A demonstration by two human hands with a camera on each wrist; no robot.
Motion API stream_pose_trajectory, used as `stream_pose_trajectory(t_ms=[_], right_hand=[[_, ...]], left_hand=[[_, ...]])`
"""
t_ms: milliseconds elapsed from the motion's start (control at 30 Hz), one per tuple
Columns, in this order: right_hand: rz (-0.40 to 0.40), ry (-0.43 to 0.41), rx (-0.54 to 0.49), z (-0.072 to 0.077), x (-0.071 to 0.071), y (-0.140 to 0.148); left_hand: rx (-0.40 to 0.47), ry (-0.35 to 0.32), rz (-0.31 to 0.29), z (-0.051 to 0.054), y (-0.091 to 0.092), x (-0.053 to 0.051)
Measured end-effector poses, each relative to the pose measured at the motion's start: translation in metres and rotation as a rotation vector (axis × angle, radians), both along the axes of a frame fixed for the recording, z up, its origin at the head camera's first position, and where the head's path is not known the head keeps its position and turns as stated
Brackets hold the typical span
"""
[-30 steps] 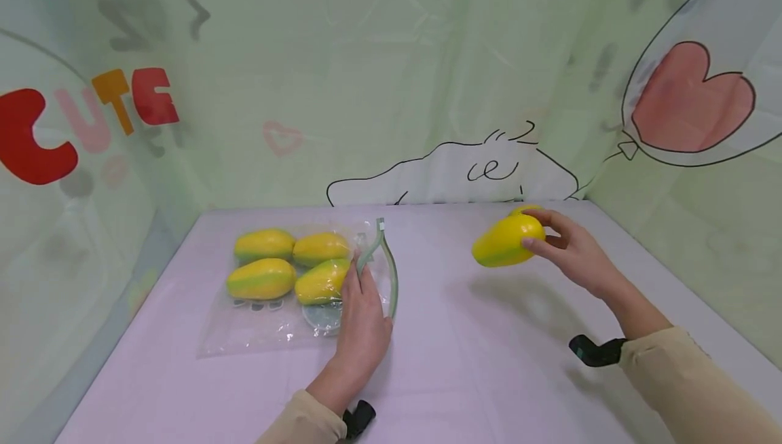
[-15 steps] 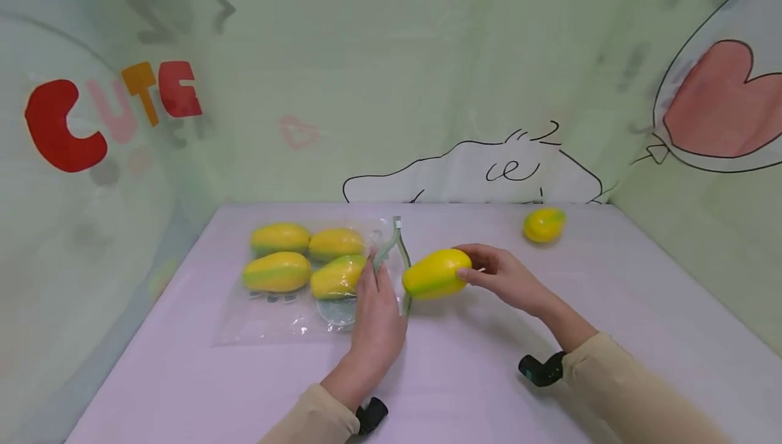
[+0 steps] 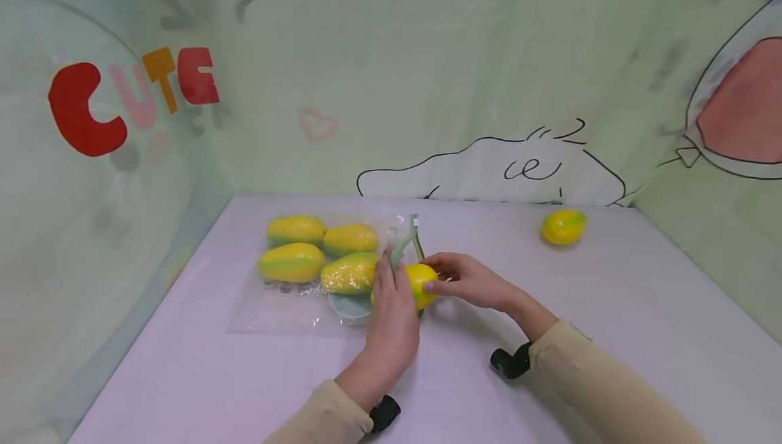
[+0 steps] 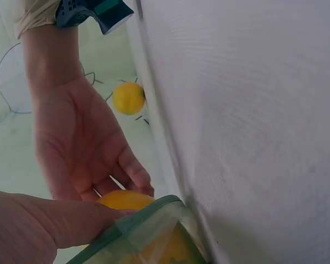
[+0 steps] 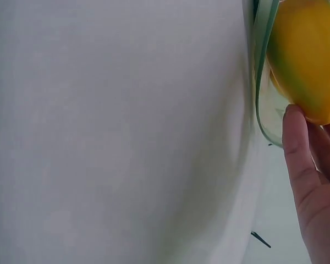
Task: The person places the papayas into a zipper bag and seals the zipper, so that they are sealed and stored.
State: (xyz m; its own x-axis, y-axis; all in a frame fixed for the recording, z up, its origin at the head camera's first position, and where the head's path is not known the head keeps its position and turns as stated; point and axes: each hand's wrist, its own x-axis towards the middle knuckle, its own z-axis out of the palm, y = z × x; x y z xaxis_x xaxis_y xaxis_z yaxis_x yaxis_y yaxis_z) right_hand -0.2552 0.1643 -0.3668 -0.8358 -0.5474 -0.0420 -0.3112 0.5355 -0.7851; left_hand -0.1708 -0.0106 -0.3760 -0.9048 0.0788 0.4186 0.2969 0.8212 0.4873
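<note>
Right hand: fingers grasping a yellow fruit at the mouth of a bag. Left hand: fingers pinching its green rim.

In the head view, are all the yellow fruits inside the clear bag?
No, one yellow fruit lies at the far right, apart from the clear bag.

Pale green back wall, faintly creased, with a black-outlined white drawing low down and a faint pink heart. On the left wall, red, pink and orange letters. On the right wall, a balloon around a red heart. Below, a pale lilac table under soft light.
</note>
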Motion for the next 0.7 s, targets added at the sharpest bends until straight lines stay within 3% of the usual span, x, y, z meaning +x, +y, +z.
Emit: stream_pose_trajectory(t_ms=[267,500,700], right_hand=[[0.081,-0.004,-0.073,-0.003,0.001,-0.004],[0.123,0.080,0.011,0.000,0.001,-0.014],[0.151,0.105,0.071,0.004,-0.002,-0.027]], left_hand=[[-0.071,-0.003,-0.006,0.003,0.005,0.005],[-0.151,0.032,0.004,0.004,0.005,0.007],[-0.125,0.077,0.035,0.003,0.004,0.008]])
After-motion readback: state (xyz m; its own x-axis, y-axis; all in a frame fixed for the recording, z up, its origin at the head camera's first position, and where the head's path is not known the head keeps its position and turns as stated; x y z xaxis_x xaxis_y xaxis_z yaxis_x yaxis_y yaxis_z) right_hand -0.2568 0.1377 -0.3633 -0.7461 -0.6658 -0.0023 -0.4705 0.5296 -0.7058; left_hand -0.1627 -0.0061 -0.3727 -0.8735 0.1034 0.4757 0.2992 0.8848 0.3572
